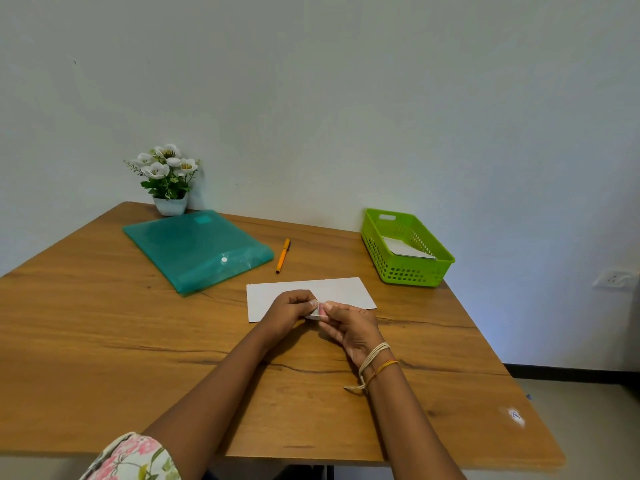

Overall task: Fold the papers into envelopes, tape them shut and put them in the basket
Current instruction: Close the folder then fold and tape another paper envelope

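A folded white paper lies flat on the wooden table, in the middle. Just above its near edge, my left hand and my right hand meet and both pinch a small white and pink item, likely a tape roll; most of it is hidden by my fingers. At the back right stands the green basket, with a white folded paper inside it.
A teal plastic folder lies at the back left, with an orange pen beside it. A white pot of white flowers stands against the wall. The table's right edge drops to the floor.
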The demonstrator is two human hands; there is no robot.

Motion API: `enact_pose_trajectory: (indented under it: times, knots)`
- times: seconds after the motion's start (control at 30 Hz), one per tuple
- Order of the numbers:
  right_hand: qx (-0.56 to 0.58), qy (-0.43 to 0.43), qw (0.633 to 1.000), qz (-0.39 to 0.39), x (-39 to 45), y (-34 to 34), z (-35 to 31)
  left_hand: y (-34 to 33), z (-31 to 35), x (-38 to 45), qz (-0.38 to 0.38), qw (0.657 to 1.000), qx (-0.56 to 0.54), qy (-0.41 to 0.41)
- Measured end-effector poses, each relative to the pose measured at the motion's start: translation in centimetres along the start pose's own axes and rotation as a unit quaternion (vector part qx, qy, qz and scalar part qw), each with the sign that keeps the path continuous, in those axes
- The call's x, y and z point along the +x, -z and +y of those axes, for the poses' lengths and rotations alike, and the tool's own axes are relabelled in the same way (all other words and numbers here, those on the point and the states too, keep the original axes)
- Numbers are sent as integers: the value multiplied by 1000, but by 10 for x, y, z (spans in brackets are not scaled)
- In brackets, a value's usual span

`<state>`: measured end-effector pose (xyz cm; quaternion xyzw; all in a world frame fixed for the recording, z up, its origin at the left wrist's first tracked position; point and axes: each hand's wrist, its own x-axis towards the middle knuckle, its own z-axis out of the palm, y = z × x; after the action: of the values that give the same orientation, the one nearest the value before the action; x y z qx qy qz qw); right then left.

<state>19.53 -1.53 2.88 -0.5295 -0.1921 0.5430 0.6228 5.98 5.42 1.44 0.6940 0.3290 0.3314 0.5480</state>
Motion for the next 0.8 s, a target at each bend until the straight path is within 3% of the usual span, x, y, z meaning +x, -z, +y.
enact_pose_trajectory:
  times: [0.27,0.47,0.67,0.8]
  knots:
    - [-14,55,998,-2,-1,-1,6,-3,-2,-1,9,999,30,-14]
    - [-132,109,985,1,1,8,3,-7,-10,1,26,994,104,-22]
    - [-188,210,958,61,7,7,10,-11,-7,0,63,989,132,-13]
    - [-91,161,978,92,4,-2,16,-10,-2,0,71,990,121,-7]
